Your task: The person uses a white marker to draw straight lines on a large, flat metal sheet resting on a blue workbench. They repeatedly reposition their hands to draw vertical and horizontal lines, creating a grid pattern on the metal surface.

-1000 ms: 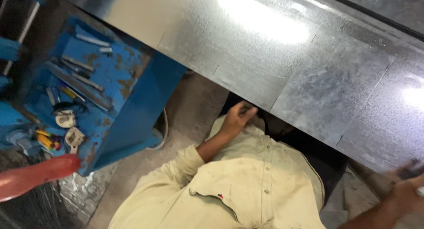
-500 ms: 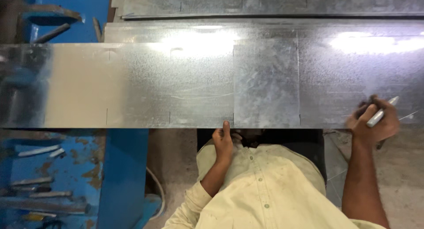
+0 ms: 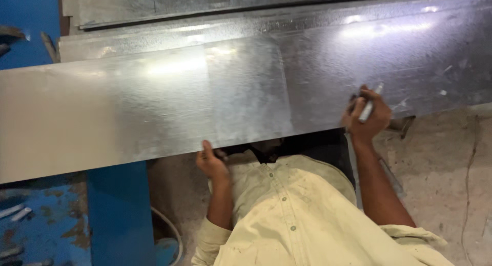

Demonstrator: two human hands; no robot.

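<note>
Across the blue workbench (image 3: 118, 209): long galvanized metal sheet (image 3: 154, 102), two hands at its near edge.
Left hand (image 3: 211, 162) pinches the sheet's near edge, thumb on top; right hand (image 3: 366, 117), further right, fingers closed around a marker (image 3: 370, 104), rests on the sheet surface.

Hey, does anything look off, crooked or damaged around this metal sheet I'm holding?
Nothing stands out. The metal sheet lies flat and unbent; left hand grips its near edge, right hand rests on it holding a marker.

Single head-worn view, looking steeply down past the chest, close over the metal sheet (image 3: 154, 107) and concrete floor (image 3: 441, 158).
</note>
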